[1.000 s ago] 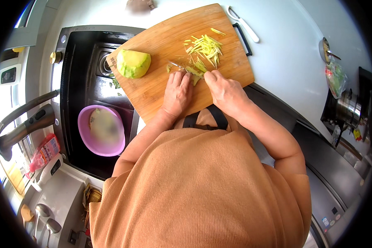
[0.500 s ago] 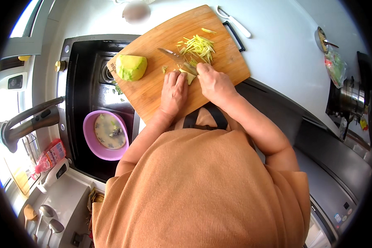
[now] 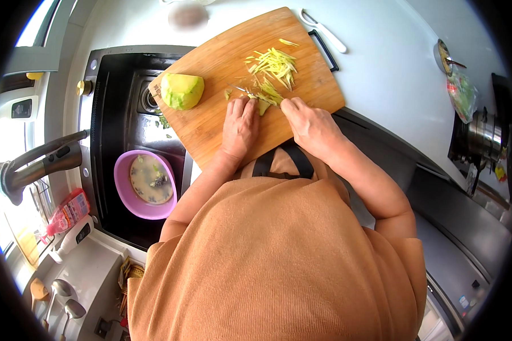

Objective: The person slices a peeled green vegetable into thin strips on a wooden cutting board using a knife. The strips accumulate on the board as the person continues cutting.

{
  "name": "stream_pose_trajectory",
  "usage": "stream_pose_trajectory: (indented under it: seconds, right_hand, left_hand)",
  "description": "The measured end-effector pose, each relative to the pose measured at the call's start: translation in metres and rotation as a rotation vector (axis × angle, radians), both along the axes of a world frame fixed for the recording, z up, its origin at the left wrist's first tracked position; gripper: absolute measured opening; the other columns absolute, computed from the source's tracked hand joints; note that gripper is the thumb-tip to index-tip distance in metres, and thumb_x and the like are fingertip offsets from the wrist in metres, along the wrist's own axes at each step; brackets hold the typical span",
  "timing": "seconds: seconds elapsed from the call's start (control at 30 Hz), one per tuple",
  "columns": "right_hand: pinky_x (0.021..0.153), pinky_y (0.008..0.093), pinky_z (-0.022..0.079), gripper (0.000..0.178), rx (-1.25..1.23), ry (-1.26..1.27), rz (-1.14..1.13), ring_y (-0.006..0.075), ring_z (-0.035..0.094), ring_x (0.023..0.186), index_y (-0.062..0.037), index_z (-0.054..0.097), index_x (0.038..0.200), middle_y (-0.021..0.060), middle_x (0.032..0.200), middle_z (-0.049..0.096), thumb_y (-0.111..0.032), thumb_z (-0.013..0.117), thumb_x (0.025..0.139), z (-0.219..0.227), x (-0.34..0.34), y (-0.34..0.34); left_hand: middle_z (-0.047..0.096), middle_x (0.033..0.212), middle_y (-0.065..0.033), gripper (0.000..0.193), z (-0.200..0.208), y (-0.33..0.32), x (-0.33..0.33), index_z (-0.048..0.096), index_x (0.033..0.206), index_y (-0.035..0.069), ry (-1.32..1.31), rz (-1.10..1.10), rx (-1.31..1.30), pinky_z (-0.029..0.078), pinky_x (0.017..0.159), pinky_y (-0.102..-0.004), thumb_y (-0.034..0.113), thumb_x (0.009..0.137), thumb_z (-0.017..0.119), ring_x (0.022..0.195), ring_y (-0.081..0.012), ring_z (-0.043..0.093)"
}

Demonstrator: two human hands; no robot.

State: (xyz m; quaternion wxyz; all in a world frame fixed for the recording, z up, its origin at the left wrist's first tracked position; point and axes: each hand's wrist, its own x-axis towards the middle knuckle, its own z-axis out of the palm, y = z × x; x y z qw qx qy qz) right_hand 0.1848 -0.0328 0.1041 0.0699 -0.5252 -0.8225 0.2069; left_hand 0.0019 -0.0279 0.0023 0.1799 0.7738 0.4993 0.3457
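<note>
My right hand is closed round the handle of a kitchen knife, whose blade points left and is partly hidden by cut strips. My left hand, fingers curled, presses a small pale-green slice of vegetable against the wooden cutting board, close beside the blade. Beyond the knife lies a loose heap of thin yellow-green strips. A larger rounded chunk of the partly peeled vegetable, its cut face pale yellow, rests at the board's left end.
The board overlaps a black sink, which holds a purple basin of cloudy liquid. A white-handled peeler lies past the board's black handle. A faucet is at left; a metal pot stands far right.
My right hand and the knife have shifted slightly right and nearer me, the blade now lying flatter. More cut strips show beside it. My left hand has hardly moved.
</note>
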Motion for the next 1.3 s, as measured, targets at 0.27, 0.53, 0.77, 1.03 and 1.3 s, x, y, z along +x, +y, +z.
stream_pose_trajectory:
  seconds: [0.27,0.53,0.77,1.03,1.3]
  right_hand:
    - [0.061,0.0429,0.055,0.026,-0.022,-0.036,0.024,0.0363,0.066,0.071,-0.0014,0.045,0.103,0.0188,0.091,0.057,0.005,0.053,0.078,0.005,-0.007,0.006]
    - [0.062,0.0428,0.056,0.026,-0.023,-0.008,0.013,0.0360,0.066,0.074,-0.0018,0.044,0.101,0.0197,0.093,0.057,0.003,0.056,0.079,-0.012,-0.023,0.018]
    - [0.062,0.0445,0.054,0.019,0.045,0.133,-0.104,0.0381,0.064,0.074,-0.0029,0.043,0.097,0.0185,0.089,0.058,-0.001,0.055,0.082,-0.027,-0.026,0.031]
    - [0.062,0.0450,0.054,0.023,0.017,0.097,-0.041,0.0382,0.064,0.075,-0.0009,0.045,0.103,0.0191,0.092,0.057,0.001,0.053,0.082,-0.004,-0.020,0.022]
    - [0.061,0.0437,0.055,0.027,-0.056,-0.011,0.016,0.0368,0.065,0.074,-0.0003,0.045,0.105,0.0187,0.093,0.056,0.005,0.052,0.079,0.009,-0.009,0.006]
  left_hand:
    - [0.055,0.106,-0.0181,0.033,0.003,0.001,-0.002,0.058,0.107,-0.001,-0.014,-0.017,-0.009,0.045,0.086,-0.0417,-0.003,0.074,0.061,0.096,-0.0367,0.052]
    - [0.055,0.105,-0.0177,0.035,-0.001,0.001,-0.002,0.057,0.109,-0.002,-0.014,-0.032,-0.016,0.045,0.087,-0.0401,-0.004,0.074,0.061,0.096,-0.0352,0.052]
    - [0.056,0.103,-0.0166,0.029,0.001,0.002,-0.001,0.057,0.104,0.001,-0.064,-0.015,-0.006,0.046,0.083,-0.0403,-0.004,0.076,0.062,0.092,-0.0352,0.053]
    - [0.056,0.102,-0.0169,0.028,0.003,0.002,-0.001,0.057,0.103,0.001,-0.079,-0.007,-0.013,0.046,0.081,-0.0409,-0.003,0.076,0.062,0.091,-0.0359,0.053]
    - [0.055,0.104,-0.0171,0.033,0.002,0.002,-0.003,0.057,0.107,-0.002,-0.026,-0.027,-0.015,0.046,0.085,-0.0398,-0.003,0.075,0.062,0.095,-0.0343,0.053]
